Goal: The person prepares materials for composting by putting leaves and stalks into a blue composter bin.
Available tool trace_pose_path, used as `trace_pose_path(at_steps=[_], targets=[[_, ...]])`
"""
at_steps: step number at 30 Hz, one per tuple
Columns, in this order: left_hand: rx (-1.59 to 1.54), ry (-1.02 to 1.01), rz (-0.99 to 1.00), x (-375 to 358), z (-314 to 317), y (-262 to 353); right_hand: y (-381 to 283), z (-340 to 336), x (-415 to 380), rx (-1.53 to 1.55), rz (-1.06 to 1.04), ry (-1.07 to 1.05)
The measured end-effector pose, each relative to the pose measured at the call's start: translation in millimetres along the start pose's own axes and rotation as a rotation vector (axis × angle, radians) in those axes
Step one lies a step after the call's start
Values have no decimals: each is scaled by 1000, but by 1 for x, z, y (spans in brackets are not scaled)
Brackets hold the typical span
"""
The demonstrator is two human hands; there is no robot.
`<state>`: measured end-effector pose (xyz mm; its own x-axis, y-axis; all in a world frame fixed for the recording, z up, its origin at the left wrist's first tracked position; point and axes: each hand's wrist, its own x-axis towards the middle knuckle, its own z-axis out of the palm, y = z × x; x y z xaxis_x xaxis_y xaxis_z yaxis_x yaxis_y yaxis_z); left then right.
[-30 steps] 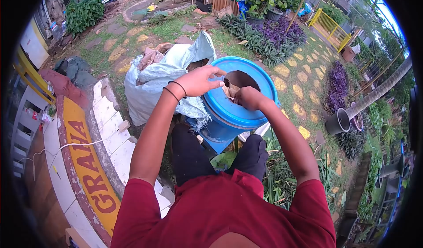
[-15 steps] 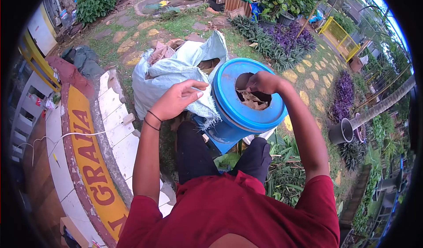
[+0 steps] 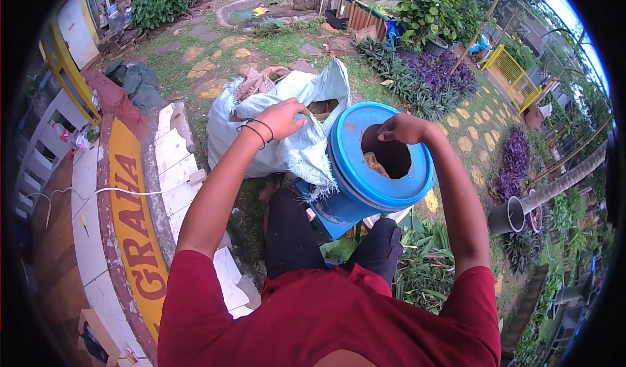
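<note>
A blue drum [image 3: 352, 204] with a round hole in its lid stands between my knees. My right hand [image 3: 405, 128] hangs over the far side of that hole, its fingers bent loosely and apart, holding nothing visible. Inside the hole some dry brown leaves [image 3: 373, 163] show. Left of the drum, against its side, slumps a white woven sack [image 3: 244, 148] with a frayed edge. Brown dry material [image 3: 257, 83] fills its mouth. My left hand [image 3: 285, 119] is over the sack near its opening, half curled, thumb and fingertips apart beside the raised fold.
A low tiled wall [image 3: 173, 165] with yellow lettering curves along my left, and a white cable [image 3: 124, 190] crosses it. Leafy plants [image 3: 424, 263] grow by my right knee. Beyond the drum lie purple plants [image 3: 450, 77] and stepping stones. A grey pot [image 3: 507, 216] stands at right.
My right hand has risen out of the lid hole, and the brown leaves below it have dropped lower inside. My left hand has moved forward over the sack toward its mouth, fingers more curled.
</note>
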<state>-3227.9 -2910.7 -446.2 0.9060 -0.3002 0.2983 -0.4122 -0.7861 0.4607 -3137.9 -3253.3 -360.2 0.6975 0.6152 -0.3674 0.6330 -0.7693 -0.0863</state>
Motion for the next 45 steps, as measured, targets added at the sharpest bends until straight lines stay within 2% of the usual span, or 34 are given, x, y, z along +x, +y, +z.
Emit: trace_pose_path(at_steps=[1,3,5,7,9,10,15,17,19,21,22,24,26,29,31,33,36,39,40,41,43,45], targets=[[91,-102,-46,5,10,-4,-11,-11,-12,-13,-8,0],[173,-206,-80,7,52,-30,-32,-22,-36,445,-118,101],[250,-411,-139,-4,94,-53,-50,-28,-62,620,-207,203],[264,-596,-247,-21,160,-107,-55,-21,-90,779,-259,327],[25,-716,-176,-63,227,-188,-57,-9,-124,907,-267,465],[23,-712,-188,-73,224,-186,-50,0,-140,944,-255,520],[-567,-129,-228,-134,135,-115,2,51,-222,1190,-186,827],[-715,27,-325,-133,87,-71,21,73,-244,1294,-190,972],[-811,97,-325,-131,47,-56,37,91,-262,1349,-201,971],[-749,185,-284,-128,21,-66,42,107,-273,1511,-248,1026],[-660,198,-312,-126,5,-70,45,116,-278,1536,-199,1005],[-564,215,-333,-118,-19,-80,43,136,-285,1580,13,987],[-390,172,-446,-109,-30,-91,38,161,-285,1652,227,962],[-423,87,-459,-87,-22,-103,21,207,-275,1681,388,862],[-409,54,-451,-60,0,-135,-2,232,-263,1690,486,748],[-403,42,-442,-44,18,-160,-21,256,-252,1528,523,562],[-344,156,-559,-32,54,-194,-36,261,-245,1293,521,467],[-264,150,-539,-31,115,-207,-75,197,-241,1094,445,546],[-353,155,-443,-32,142,-209,-87,171,-237,1030,393,639],[-444,156,-343,-33,170,-203,-99,145,-233,964,347,729],[-477,161,-270,-42,195,-163,-121,88,-212,868,185,863],[-585,156,-244,-43,231,-148,-148,37,-178,791,64,880]])
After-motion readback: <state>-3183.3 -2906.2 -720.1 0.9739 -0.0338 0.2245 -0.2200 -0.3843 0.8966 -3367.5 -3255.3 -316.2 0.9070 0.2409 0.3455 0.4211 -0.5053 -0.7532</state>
